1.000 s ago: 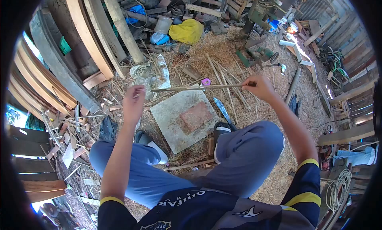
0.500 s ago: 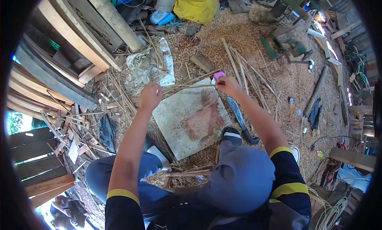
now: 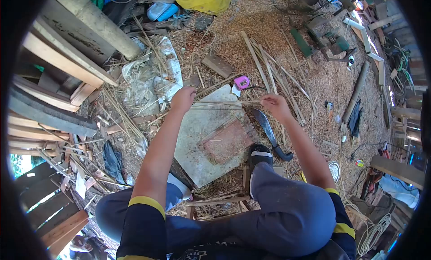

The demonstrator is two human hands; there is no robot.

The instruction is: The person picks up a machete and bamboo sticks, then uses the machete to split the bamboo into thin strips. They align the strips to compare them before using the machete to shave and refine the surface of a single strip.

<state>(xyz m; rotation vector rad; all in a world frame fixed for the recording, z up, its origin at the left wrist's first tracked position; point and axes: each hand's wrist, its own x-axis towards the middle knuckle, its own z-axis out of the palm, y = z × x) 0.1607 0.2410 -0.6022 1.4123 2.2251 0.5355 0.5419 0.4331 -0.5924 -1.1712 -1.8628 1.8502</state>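
Evidently pinching a thin strip [image 3: 224, 102] level between closed left hand [image 3: 183, 99] and right hand [image 3: 274, 105], so clearing the slab [image 3: 197, 125] (machete [image 3: 266, 124] alongside).

left hand [image 3: 183, 99] and right hand [image 3: 274, 105] hold thin bamboo strip [image 3: 224, 102] level above grey slab [image 3: 197, 134], machete [image 3: 268, 130] beside

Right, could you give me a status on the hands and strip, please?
Left hand and right hand each grip an end of the thin strip, over the slab. Machete lies beside.
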